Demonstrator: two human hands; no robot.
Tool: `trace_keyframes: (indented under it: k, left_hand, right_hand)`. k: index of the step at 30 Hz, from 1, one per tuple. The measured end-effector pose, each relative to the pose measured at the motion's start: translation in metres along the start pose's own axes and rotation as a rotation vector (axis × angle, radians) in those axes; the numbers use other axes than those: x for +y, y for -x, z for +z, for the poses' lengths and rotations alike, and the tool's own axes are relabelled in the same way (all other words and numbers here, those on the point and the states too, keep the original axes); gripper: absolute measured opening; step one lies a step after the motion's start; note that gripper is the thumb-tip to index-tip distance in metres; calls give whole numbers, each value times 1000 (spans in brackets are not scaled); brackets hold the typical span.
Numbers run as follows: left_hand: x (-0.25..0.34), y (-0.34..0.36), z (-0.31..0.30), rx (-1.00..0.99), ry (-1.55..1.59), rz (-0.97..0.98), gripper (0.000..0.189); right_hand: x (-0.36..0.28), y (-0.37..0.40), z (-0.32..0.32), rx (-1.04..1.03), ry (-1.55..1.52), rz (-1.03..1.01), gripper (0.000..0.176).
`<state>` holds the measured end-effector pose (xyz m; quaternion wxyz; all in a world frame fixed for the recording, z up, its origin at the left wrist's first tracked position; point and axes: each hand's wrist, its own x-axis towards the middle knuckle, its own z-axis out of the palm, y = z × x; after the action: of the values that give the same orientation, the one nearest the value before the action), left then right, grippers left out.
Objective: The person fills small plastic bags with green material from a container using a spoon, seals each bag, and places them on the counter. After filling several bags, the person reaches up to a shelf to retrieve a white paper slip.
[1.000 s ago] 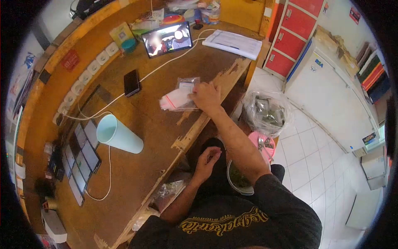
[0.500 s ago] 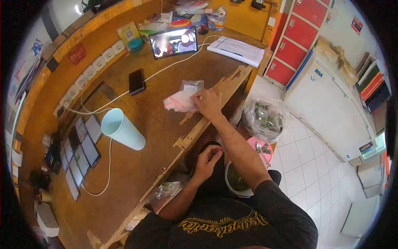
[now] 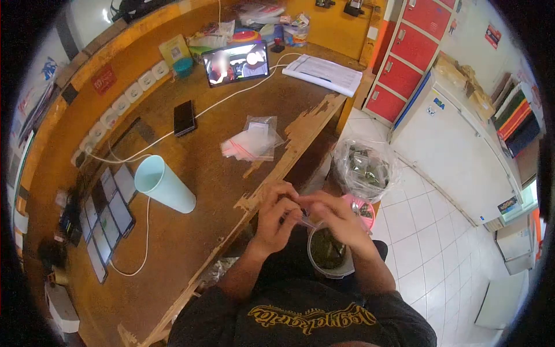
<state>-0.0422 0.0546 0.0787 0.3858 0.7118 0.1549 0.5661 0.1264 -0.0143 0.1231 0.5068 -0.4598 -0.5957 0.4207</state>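
Observation:
My left hand (image 3: 276, 218) and my right hand (image 3: 342, 222) meet over my lap, fingers pinched on a small clear plastic zip bag (image 3: 312, 218), which is mostly hidden by the fingers. Just below them, a round tub (image 3: 328, 254) holds crumbled dark green material. A pink container (image 3: 365, 215) with green bits is partly behind my right hand. On the desk edge lies a stack of clear zip bags (image 3: 250, 141) with red strips. Beyond the pink container, a large clear plastic bag (image 3: 367, 168) contains small packets of green stuff.
The wooden desk (image 3: 214, 173) carries a light blue tumbler (image 3: 165, 185), a black phone (image 3: 185, 118), several phones in a group at left, a tablet (image 3: 237, 63) and papers (image 3: 324, 74). White cables cross it. Red lockers (image 3: 404, 61) and a white freezer (image 3: 457, 139) stand right.
My right hand has left the zip bag stack and come back to my left hand over the tub, with a small bag now between them. My left hand has closed on it.

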Motion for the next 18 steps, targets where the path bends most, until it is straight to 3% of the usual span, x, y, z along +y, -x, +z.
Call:
trace_keyframes:
  k: [1, 2, 4, 7, 8, 10, 11, 13, 14, 16, 18]
  left_hand:
    - [-1, -1, 3, -86, -138, 31, 16]
    - [-1, -2, 6, -170, -274, 59, 14]
    - [6, -4, 14, -216, -324, 108, 14]
    - [14, -1, 29, -344, -561, 208, 20]
    - [14, 4, 37, -347, -561, 205, 20]
    - [18, 14, 51, -8, -525, 112, 19]
    - [20, 16, 52, -13, -527, 108, 19]
    - [32, 13, 54, -318, -518, 19, 17]
    - [26, 18, 56, -324, -520, 11, 17]
    - [12, 25, 61, -416, -17, -245, 16]
    - [6, 27, 58, -494, -27, -189, 14]
  right_hand:
    - [-7, 12, -3, 177, -177, 111, 13]
    - [-2, 22, -11, 182, -172, 109, 13]
    - [13, 41, -30, 34, 202, -38, 15]
    - [18, 57, -34, 73, 238, 14, 16]
    - [19, 61, -35, 102, 252, 19, 14]
    - [30, 70, -36, 164, 227, 52, 11]
    - [35, 74, -36, 227, 207, 82, 8]
    - [39, 81, -34, 220, 210, 108, 7]
    - [41, 85, -33, 212, 219, 130, 7]
    - [48, 88, -30, 201, 73, 125, 8]
    - [52, 91, -30, 192, -65, 113, 9]
